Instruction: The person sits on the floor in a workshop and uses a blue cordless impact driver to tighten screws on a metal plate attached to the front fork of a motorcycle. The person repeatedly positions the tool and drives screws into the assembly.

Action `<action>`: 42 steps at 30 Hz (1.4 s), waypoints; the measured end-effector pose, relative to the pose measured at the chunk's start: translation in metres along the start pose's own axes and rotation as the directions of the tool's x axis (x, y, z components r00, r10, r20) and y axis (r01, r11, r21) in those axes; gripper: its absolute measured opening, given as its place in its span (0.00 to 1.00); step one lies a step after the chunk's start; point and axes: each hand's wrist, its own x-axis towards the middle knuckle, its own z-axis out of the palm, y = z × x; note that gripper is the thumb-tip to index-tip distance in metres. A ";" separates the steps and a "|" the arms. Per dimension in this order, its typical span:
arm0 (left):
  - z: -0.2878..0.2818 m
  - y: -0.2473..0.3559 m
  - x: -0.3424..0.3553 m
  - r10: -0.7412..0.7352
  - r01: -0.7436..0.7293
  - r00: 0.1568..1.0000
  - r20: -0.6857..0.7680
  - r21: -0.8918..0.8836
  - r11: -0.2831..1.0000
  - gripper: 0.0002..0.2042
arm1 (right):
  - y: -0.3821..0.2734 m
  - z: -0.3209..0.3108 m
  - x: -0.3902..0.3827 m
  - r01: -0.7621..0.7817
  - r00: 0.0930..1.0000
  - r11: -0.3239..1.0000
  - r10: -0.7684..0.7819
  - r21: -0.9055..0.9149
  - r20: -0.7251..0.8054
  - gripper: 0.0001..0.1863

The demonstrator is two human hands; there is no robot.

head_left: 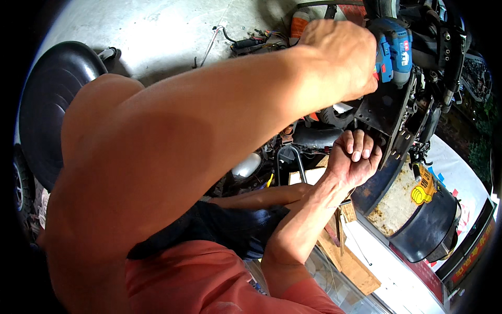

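Note:
My left hand [340,57] is wrapped around the grip of a blue cordless impact driver [400,47]. The driver's nose points down at a black metal plate with holes [380,112]; whether its bit touches a fastener is hidden. Below the plate, my right hand [356,152] is turned palm up with its fingers curled in by the plate's lower edge. What those fingers hold, if anything, I cannot make out. The plate is part of a dark mechanical assembly [413,104] with bolts and black tubing.
A round black seat [55,104] stands at the left, above a wheel [22,180]. Loose wires and connectors [251,42] lie on the pale floor. An orange container [299,23] sits behind my left hand. At the lower right are a rusty drum [395,204] and a wooden board [355,269].

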 end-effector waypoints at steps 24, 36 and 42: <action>-0.003 0.003 0.014 0.020 -0.020 1.000 0.001 0.042 0.999 0.20 | 0.004 -0.007 -0.007 0.016 0.997 0.997 -0.010 -0.081 0.080 0.21; -0.025 0.012 -0.011 0.079 -0.082 0.996 -0.037 -0.098 0.992 0.11 | -0.009 -0.001 -0.010 0.000 0.998 0.983 0.012 -0.183 0.067 0.18; -0.036 0.012 0.000 0.011 -0.001 0.996 0.084 -0.121 0.993 0.13 | -0.003 -0.001 -0.019 -0.055 0.995 0.984 0.069 -0.166 0.075 0.14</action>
